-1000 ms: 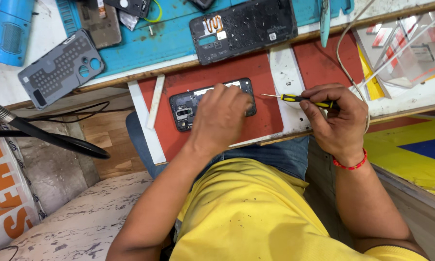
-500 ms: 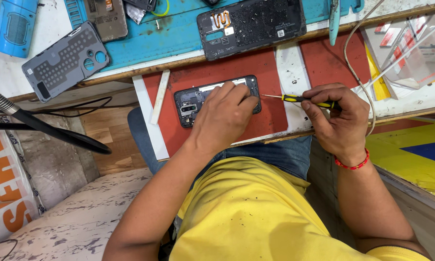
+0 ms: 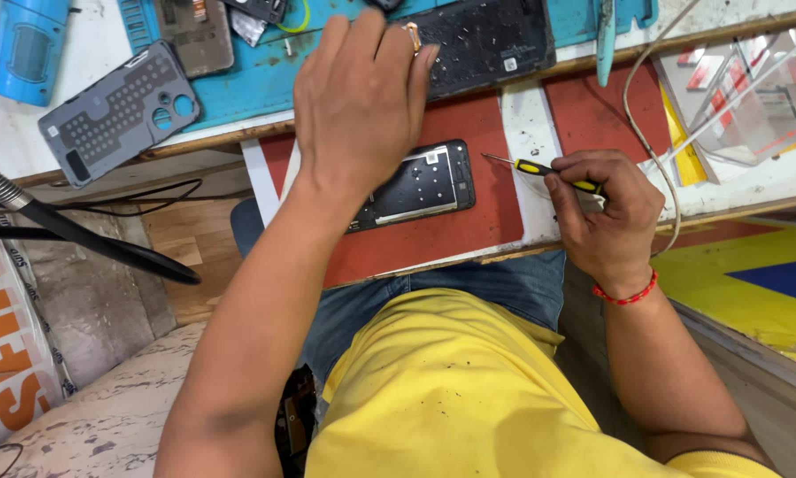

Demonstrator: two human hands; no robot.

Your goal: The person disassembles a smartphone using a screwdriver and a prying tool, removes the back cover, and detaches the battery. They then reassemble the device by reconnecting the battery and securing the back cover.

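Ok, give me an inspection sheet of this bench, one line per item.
Surface: red mat on a white bench, teal mat behind.
Job's things: opened phone on the red mat; yellow-handled screwdriver.
Clutter: grey back cover, dark phone panel, blue device.
Hands: left hand reaches over the teal mat; right hand holds the screwdriver.
Cables: white cable, black cables.
Surroundings: clear plastic tray, yellow board.

Two hands [image 3: 362, 97], one screwdriver [image 3: 553, 173], one opened phone [image 3: 420, 184], one grey back cover [image 3: 119, 111].
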